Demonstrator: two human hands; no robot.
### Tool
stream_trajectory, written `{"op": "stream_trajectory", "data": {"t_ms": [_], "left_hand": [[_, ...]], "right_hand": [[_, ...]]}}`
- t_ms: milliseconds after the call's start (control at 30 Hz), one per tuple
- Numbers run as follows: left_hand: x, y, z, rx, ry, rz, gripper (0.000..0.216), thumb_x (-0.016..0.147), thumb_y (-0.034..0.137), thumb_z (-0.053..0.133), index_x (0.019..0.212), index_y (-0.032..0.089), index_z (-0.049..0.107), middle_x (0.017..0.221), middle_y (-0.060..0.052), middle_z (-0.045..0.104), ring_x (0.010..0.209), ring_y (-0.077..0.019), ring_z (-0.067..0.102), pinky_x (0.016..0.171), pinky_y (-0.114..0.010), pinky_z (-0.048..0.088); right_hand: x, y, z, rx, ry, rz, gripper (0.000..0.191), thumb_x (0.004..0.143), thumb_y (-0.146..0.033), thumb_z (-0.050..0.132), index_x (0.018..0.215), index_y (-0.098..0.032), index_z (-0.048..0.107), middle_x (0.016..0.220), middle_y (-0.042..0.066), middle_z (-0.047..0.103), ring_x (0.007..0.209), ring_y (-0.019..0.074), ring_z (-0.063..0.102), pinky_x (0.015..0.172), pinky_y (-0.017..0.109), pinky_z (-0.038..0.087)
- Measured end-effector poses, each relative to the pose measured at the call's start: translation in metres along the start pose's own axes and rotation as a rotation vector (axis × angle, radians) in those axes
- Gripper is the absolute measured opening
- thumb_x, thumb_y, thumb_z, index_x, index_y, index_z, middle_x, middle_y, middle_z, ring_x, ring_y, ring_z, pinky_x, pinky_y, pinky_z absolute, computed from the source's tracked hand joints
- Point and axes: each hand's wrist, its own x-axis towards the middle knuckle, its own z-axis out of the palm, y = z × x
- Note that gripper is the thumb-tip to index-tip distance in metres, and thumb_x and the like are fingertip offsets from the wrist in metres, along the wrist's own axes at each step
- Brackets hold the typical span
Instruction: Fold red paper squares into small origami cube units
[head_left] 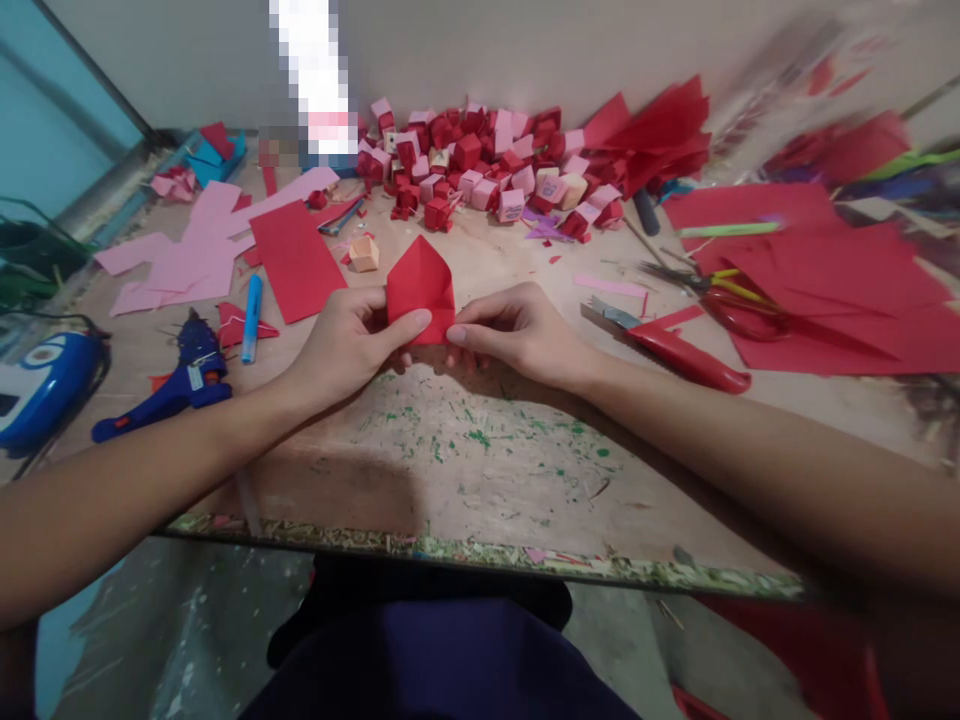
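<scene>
A small folded red paper piece (420, 285) with a pointed top stands upright between my hands, just above the table. My left hand (360, 330) grips its left side, thumb pressed across the lower front. At the lower right corner, my right hand (510, 330) pinches the paper between thumb and fingers; some fingertips are hidden behind it. Beyond the left hand lie a flat red paper rectangle (296, 250) and a small open orange paper box (364, 253). Several little red and pink paper boxes (469, 152) are heaped at the back.
On the left are a blue glue gun (191, 375), a blue marker (253, 315), pink paper cutouts (191, 255) and a blue-white device (49, 380). To the right lie a red-handled cutter (682, 355), scissors (742, 305) and red sheets (840, 280). The worn table edge (480, 560) runs in front.
</scene>
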Motion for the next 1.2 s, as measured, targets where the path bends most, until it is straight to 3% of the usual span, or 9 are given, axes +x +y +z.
{"op": "stream_trajectory", "data": {"t_ms": [800,1200], "left_hand": [[-0.0010,0.0019,-0.0008,0.014,-0.012,-0.032,0.026,0.086,0.040,0.079,0.073,0.018,0.074,0.066,-0.003,0.074,0.052,-0.0127,0.063,0.051,-0.024,0.049],[-0.0019,0.0062,0.0000,0.120,-0.025,-0.033,0.033,0.087,0.043,0.079,0.068,0.017,0.071,0.060,-0.003,0.073,0.052,-0.0139,0.066,0.050,-0.023,0.048]], "right_hand": [[0.0028,0.0079,0.0023,-0.014,0.005,-0.031,0.027,0.090,-0.033,0.079,0.072,-0.012,0.076,0.066,0.005,0.073,0.056,0.0122,0.062,0.055,0.026,0.048],[0.0023,0.0054,0.0016,-0.033,0.028,-0.055,0.025,0.093,-0.033,0.077,0.081,-0.011,0.078,0.066,0.002,0.067,0.058,0.0104,0.055,0.054,0.026,0.040]]}}
